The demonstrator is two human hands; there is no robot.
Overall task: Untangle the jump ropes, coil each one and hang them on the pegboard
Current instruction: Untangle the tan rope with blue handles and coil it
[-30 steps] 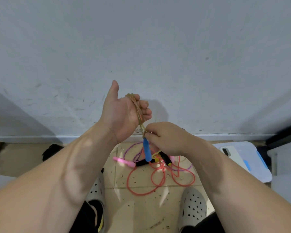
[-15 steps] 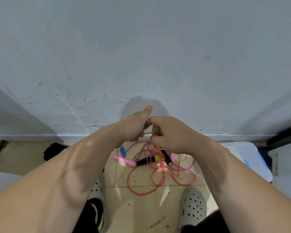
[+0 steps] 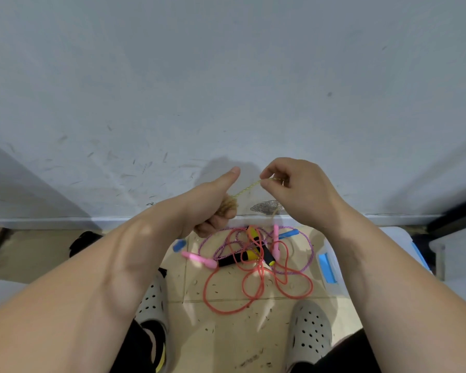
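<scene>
Tan braided jump rope [image 3: 228, 207] first: had it held up above the tangle of ropes [image 3: 254, 265] on the beige tiled floor [image 3: 226, 332], well clear of it. Gripped the wound-up bunch in the left hand [image 3: 207, 203], fingers curled tight round it, thumb stuck straight out. Pinched a single strand [image 3: 249, 187] of the same cord with the right hand [image 3: 293, 189], thumb and forefinger clamped on it, other fingers curled in. Had that strand pulled straight between the two hands, hands apart.

Counted in the tangle itself: coral-red plastic rope [image 3: 253, 294] in big loops, thin purple-and-pink braided rope [image 3: 306, 265] woven through it, two black-and-yellow foam handles [image 3: 237, 259] crossed in the middle. Spotted two pink plastic handles [image 3: 199, 259] too, one at the tangle's left edge, one near its far side. Also two blue plastic handles [image 3: 179, 244], one just left of the tangle, one at its far right edge. Couldn't tell which cord the blue ones belonged to, tbh.

Stood with grey perforated clogs [image 3: 311, 327] on the near side of the tangle, one to each side. Saw a white plastic box with a blue latch [image 3: 328, 267] just right of the tangle, and a scuffed white wall [image 3: 226, 76] right behind it.
</scene>
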